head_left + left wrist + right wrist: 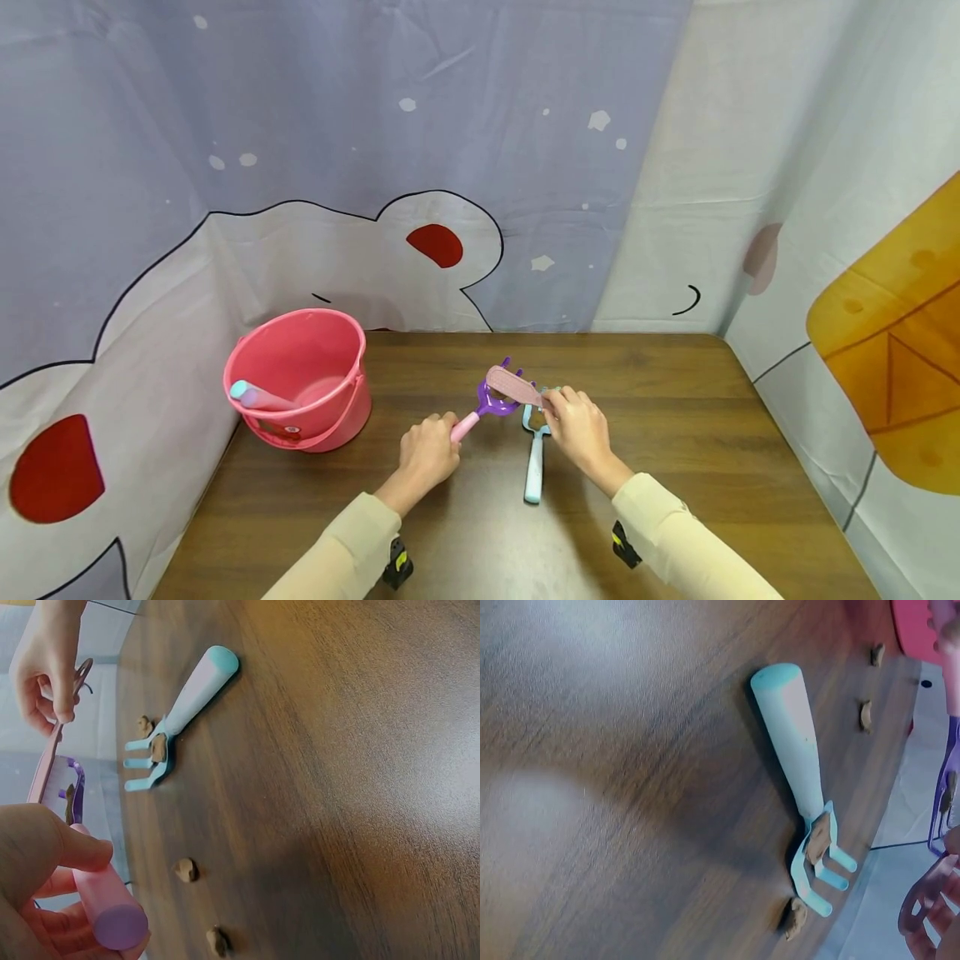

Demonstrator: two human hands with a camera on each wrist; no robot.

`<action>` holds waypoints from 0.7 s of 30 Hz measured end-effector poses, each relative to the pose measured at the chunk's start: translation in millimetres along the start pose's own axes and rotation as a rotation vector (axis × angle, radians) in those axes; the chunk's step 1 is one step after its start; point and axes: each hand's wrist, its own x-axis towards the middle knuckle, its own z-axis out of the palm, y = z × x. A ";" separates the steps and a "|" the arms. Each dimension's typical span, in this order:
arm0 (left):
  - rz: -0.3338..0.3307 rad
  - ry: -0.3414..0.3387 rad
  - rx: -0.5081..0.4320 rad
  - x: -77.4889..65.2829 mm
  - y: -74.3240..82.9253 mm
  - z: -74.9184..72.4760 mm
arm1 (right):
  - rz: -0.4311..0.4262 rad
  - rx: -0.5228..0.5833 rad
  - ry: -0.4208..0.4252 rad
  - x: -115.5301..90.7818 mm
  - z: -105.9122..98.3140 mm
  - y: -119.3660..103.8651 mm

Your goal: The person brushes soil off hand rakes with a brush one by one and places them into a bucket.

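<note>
Well to the left of the left hand [429, 450], a pink bucket [345, 423] is standing on the wooden table [675, 417], with a pastel handle [262, 398] leaning at its rim. The left hand itself is gripping a purple fork [495, 407] by its pink handle [465, 427], fingers curled round it, tines pointing away from the person. Ahead of that grip, a pink brush [513, 385] is slanting across the fork's head; the fork is apparently being held out at this angle so that brush and tines can meet. Between the two grips, just left of the right hand [581, 427], a light-blue fork [534, 468] is resting on the table, handle toward the person, with neither hand touching it. The right hand is pinching the brush near one end, finger and thumb closed on it, probably to leave the brush head free. The left wrist view is showing pale bristles [57, 784] facing the purple fork, which the head view is hiding. Both wrist views are revealing the brush's looped end [915, 904] beyond the right-hand grip, and brown pieces [185, 870] on the table and the light-blue fork, which the head view is not making clear.
</note>
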 end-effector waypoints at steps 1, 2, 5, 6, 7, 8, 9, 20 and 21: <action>-0.001 -0.001 0.000 0.2 0.2 0.6 | -0.013 0.005 -0.002 -0.3 0.3 -1.5; 0.000 -0.002 -0.003 0.5 0.4 1.2 | -0.024 0.008 -0.002 -0.6 0.7 -3.0; 0.001 -0.002 -0.006 1.6 1.0 3.1 | -0.054 0.031 -0.011 -1.3 1.1 -7.7; 0.003 -0.001 -0.008 1.9 1.2 3.6 | -0.061 0.038 -0.015 -1.4 1.1 -9.0; 0.003 -0.001 -0.008 2.0 1.3 3.9 | -0.065 0.046 -0.022 -1.6 1.1 -10.2; 0.004 -0.001 -0.010 2.1 1.3 4.2 | -0.067 0.052 -0.030 -1.7 0.8 -11.3; 0.004 0.001 -0.010 2.2 1.5 4.2 | -0.069 0.056 -0.042 -1.8 0.6 -12.1; 0.005 0.011 0.000 -1.4 4.2 2.8 | -0.044 0.024 -0.080 -3.3 3.3 -7.9; 0.004 0.009 0.000 -1.6 4.2 2.8 | -0.046 0.016 -0.078 -3.3 3.6 -6.9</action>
